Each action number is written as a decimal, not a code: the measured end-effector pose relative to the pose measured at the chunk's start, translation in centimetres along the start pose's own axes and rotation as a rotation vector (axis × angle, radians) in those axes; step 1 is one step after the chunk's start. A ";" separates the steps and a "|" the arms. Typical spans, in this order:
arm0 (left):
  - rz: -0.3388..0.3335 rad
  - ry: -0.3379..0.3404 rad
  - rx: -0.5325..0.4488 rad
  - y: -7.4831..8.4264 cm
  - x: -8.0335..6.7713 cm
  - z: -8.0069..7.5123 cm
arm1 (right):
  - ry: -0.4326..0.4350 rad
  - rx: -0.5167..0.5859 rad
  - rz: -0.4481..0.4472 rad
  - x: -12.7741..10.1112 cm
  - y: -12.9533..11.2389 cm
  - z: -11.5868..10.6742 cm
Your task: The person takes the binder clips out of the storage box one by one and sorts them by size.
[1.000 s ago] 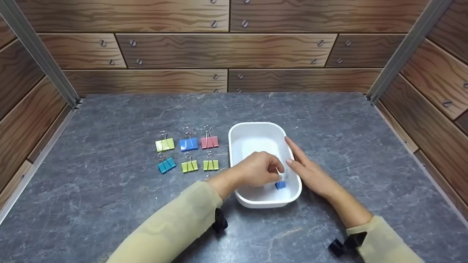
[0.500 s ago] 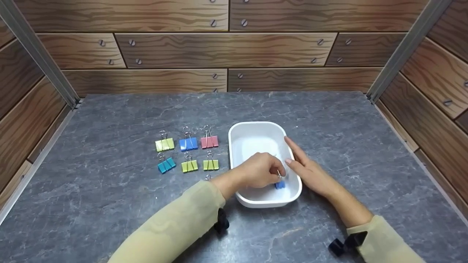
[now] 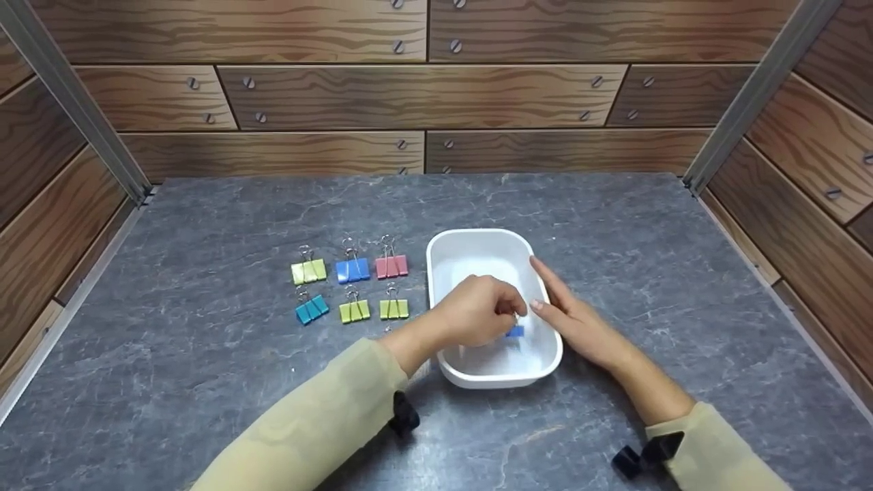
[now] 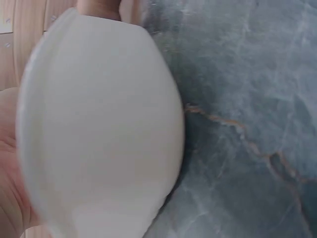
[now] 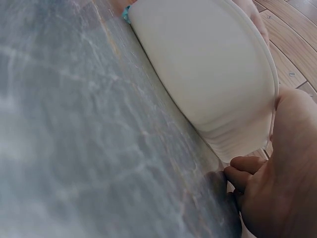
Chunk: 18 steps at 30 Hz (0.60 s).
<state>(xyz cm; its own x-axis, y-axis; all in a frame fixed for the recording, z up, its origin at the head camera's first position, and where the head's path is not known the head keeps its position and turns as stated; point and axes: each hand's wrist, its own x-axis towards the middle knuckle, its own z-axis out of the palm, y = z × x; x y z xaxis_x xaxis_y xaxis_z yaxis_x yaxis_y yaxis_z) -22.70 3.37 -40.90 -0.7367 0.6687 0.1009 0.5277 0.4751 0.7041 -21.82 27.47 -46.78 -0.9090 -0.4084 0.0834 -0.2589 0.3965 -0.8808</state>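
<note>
In the head view my left hand (image 3: 481, 310) reaches down into a white rectangular tub (image 3: 494, 379) and pinches the wire handles of a small blue binder clip (image 3: 516, 331); the hand hides part of the clip. My right hand (image 3: 580, 324) holds the tub's right side, thumb over the rim and fingers along the outer wall. Left of the tub stand binder clips in two rows: yellow-green (image 3: 309, 271), blue (image 3: 352, 271) and pink (image 3: 391, 266) behind, teal (image 3: 312, 309) and two smaller yellow-green ones (image 3: 354, 311) in front. The wrist views mostly show the tub's outer wall (image 4: 109, 124).
The tub stands on a grey marbled tabletop (image 3: 204, 382). Just behind the left forearm, one more clip's wire handle (image 3: 388, 330) peeks out. Wood-patterned walls (image 3: 423, 95) enclose the back and sides, with grey metal posts (image 3: 764, 95) at the corners.
My left fingers have closed on the small blue clip's handles, and the clip has shifted slightly left and away from me. The right hand and tub have stayed put.
</note>
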 end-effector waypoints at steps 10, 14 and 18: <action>-0.030 0.137 -0.082 -0.3 -2.7 -3.1 | -0.029 0.072 -0.001 -0.1 0.1 0.0; -0.044 0.183 -0.105 -0.4 -4.1 -4.5 | -0.022 0.058 0.016 0.0 0.1 0.1; -0.065 0.218 -0.122 -0.8 -5.6 -5.8 | -0.021 0.063 0.013 0.0 0.1 0.1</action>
<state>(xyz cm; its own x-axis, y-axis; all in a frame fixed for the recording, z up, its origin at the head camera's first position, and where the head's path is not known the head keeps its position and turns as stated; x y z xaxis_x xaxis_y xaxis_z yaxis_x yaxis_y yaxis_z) -21.45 -4.02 -37.98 -0.8481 0.4938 0.1922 0.4310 0.4318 0.7923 -21.82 27.40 -46.89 -0.9049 -0.4209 0.0627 -0.2254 0.3492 -0.9095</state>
